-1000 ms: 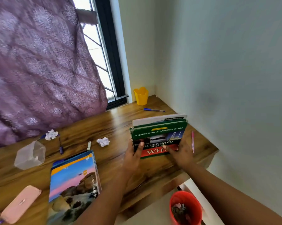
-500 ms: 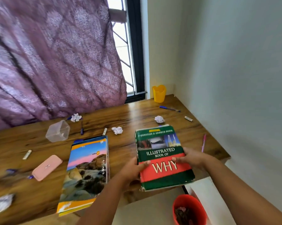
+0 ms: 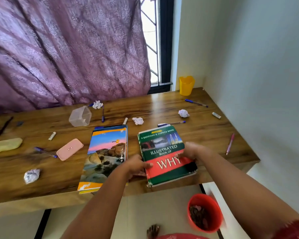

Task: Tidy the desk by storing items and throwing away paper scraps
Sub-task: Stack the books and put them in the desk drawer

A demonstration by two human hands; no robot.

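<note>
Two hands: both hold the green and red book (image 3: 166, 155), one on each side.
Desk (image 3: 162, 107): the long wooden top has lots of small things on it to put away.
Book: a second ago it stood up on its edge by the wall. Now it lies flat near the front edge, just right of the notebook stack (image 3: 107, 156). It looks set down, so this bit of tidying seems almost done.
Left hand (image 3: 136, 165): its fingers curl around the book's left edge, thumb on the cover.
Right hand (image 3: 192, 150): it grips the right edge, fingers bent over the cover.
Red bin (image 3: 204, 213): it sits on the floor under the desk corner, ready for scraps.
Yellow cup (image 3: 186, 85): it stands in the far corner.
Paper balls: more show now, like one by the pens (image 3: 183, 113) and one near the front left (image 3: 31, 175). None are thrown away yet.
</note>
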